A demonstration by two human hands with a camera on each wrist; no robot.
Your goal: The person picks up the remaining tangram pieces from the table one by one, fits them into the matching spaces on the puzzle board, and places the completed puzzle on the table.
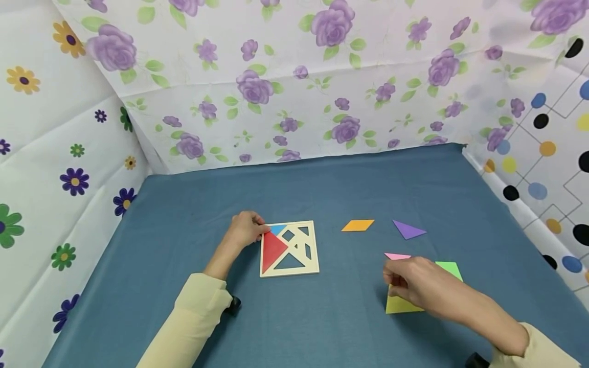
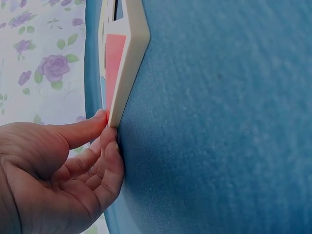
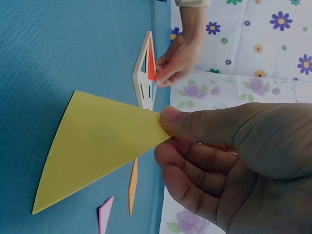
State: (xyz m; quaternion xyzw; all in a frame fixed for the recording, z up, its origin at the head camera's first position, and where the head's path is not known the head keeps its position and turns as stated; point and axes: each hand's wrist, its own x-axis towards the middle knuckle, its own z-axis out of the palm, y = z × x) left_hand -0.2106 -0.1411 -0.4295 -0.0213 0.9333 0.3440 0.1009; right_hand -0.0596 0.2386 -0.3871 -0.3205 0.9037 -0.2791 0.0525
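Note:
My left hand (image 1: 246,229) pinches the left edge of a square wooden tangram board (image 1: 290,273) between thumb and fingers. A red triangle (image 1: 272,250) and a blue piece (image 1: 277,229) sit in the board; its other recesses show blue cloth. In my right hand (image 1: 425,281) a large yellow triangle (image 3: 97,151) is pinched by one corner, thumb on top. The head view shows that hand partly covering the yellow triangle, and a pink piece (image 1: 397,255) and a green piece (image 1: 450,268) lie beside it, partly hidden.
An orange parallelogram (image 1: 358,225) lies right of the board, and a purple triangle (image 1: 408,229) lies farther right. Blue cloth (image 1: 207,199) covers the table. Flowered sheets (image 1: 294,102) hang behind and at the left, a dotted sheet (image 1: 543,189) at the right.

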